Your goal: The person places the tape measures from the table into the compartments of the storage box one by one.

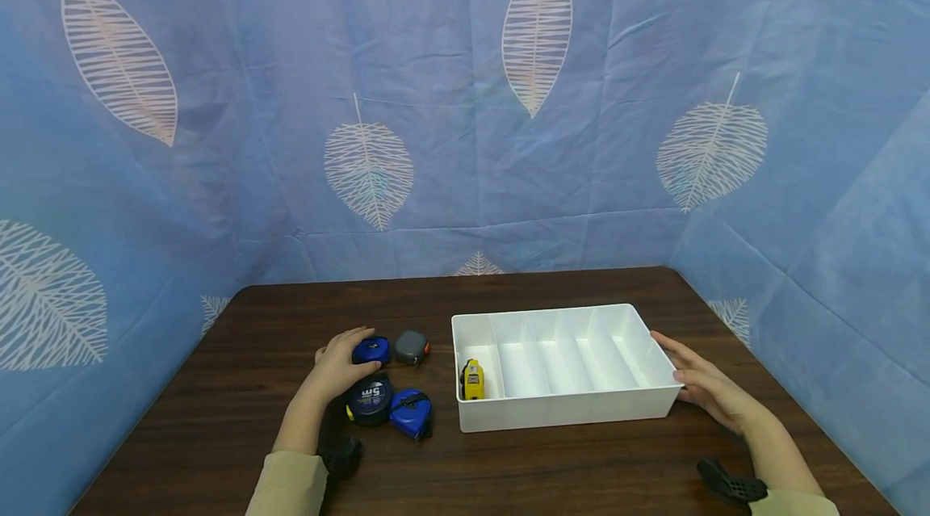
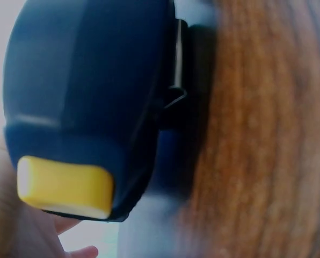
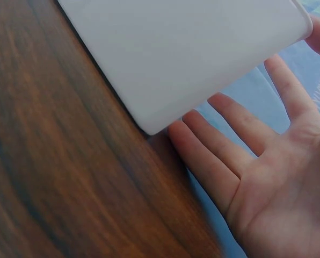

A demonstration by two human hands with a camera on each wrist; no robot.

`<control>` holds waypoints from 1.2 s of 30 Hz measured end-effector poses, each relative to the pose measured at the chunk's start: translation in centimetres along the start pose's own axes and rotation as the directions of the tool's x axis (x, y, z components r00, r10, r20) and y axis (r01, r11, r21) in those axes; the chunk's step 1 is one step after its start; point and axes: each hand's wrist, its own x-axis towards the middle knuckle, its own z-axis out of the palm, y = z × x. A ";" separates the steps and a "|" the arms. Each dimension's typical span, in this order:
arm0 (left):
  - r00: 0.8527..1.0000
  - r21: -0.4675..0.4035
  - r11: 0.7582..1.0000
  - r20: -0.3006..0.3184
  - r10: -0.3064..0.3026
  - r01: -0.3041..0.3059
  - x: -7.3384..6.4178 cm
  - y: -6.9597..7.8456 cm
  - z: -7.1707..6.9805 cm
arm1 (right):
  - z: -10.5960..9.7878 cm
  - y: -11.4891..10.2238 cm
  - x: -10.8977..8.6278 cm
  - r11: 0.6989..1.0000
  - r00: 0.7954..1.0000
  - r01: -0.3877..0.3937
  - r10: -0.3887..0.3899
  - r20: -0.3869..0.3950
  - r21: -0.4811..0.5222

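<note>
My left hand (image 1: 340,368) is at a small blue tape measure (image 1: 371,350), thumb along its near side and fingers along its far side. Close below that hand lies a black tape measure (image 1: 370,400) marked 5m; its dark casing (image 2: 90,80) and yellow button (image 2: 66,187) fill much of the left wrist view. Another blue tape measure (image 1: 411,413) with a black strap lies beside it, and a grey one (image 1: 412,347) sits farther back. My right hand (image 1: 708,387) touches the right end of a white divided box (image 1: 567,407), its fingers extended (image 3: 246,123) along the end wall.
Inside the box's leftmost compartment a yellow tape measure (image 1: 472,380) stands by the front wall. The other compartments, split by thin white dividers, lie to its right. A dark wooden table (image 1: 552,467) carries everything, with a blue leaf-patterned cloth (image 1: 450,96) hanging behind and at the sides.
</note>
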 end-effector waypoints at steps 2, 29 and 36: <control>1.000 0.010 1.000 0.002 -0.011 0.011 0.0 0.0 0.0 | 0.0 0.0 0.0 1.000 1.000 0.000 0.000 -0.001 -0.004; 0.998 -0.026 0.998 0.032 -0.053 0.054 0.4 -1.2 0.7 | 0.2 0.0 0.0 1.000 1.000 -0.007 0.008 -0.024 0.016; 0.999 -0.047 0.998 0.022 -0.041 0.042 0.7 -1.7 0.9 | 0.1 0.0 -0.1 1.000 1.000 -0.004 0.005 -0.018 0.031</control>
